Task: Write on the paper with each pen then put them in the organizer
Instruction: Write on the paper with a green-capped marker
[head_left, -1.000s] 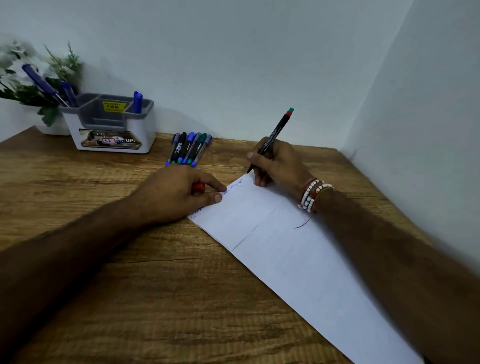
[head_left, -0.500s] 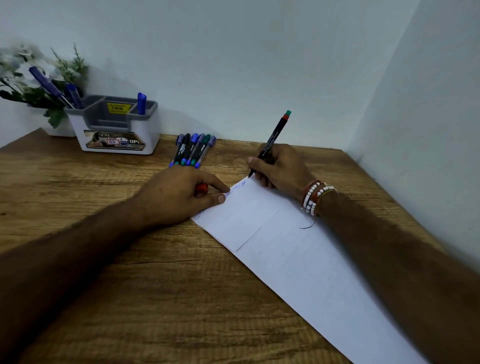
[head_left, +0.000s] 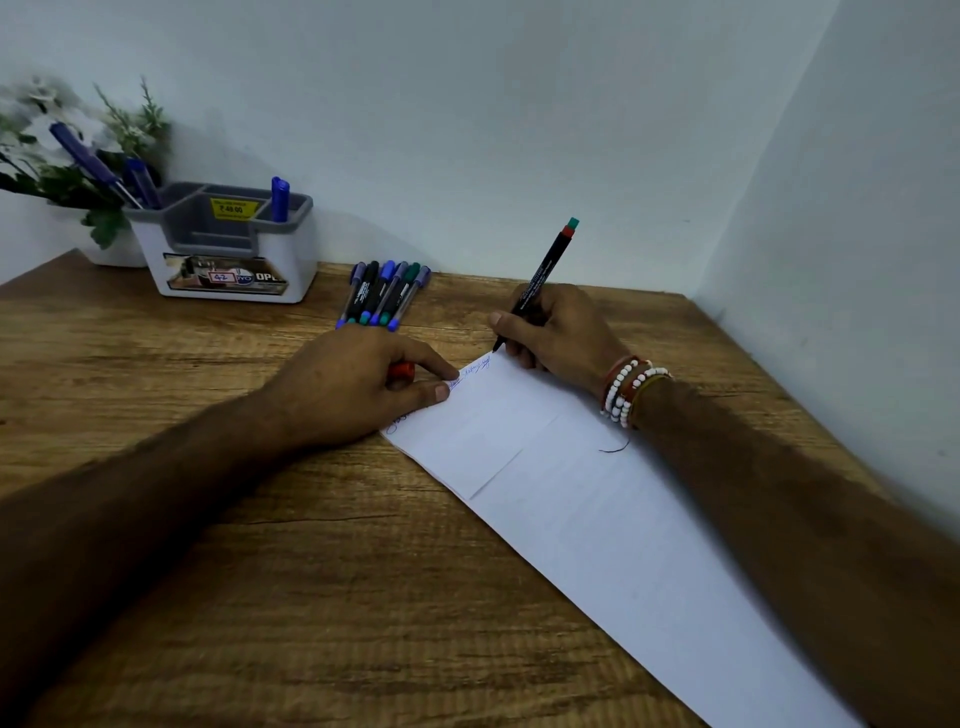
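Observation:
A long white paper (head_left: 571, 499) lies diagonally on the wooden desk, with blue scribbles at its far corner. My right hand (head_left: 561, 332) grips a black pen (head_left: 543, 275) with a red and green end, tip touching the paper's far corner. My left hand (head_left: 358, 384) presses the paper's left edge and holds a red pen cap (head_left: 402, 370) under the fingers. Several capped pens (head_left: 384, 296) lie in a bunch behind my left hand. The white and grey organizer (head_left: 228, 260) stands at the back left with three blue pens in it.
A potted plant with white flowers (head_left: 78, 156) stands behind the organizer in the left corner. Walls close the desk at the back and on the right. Bare wood (head_left: 337, 597) fills the near left of the desk.
The view shifted slightly. My right hand keeps the pen tip at the paper's far corner; my left hand stays on the paper edge.

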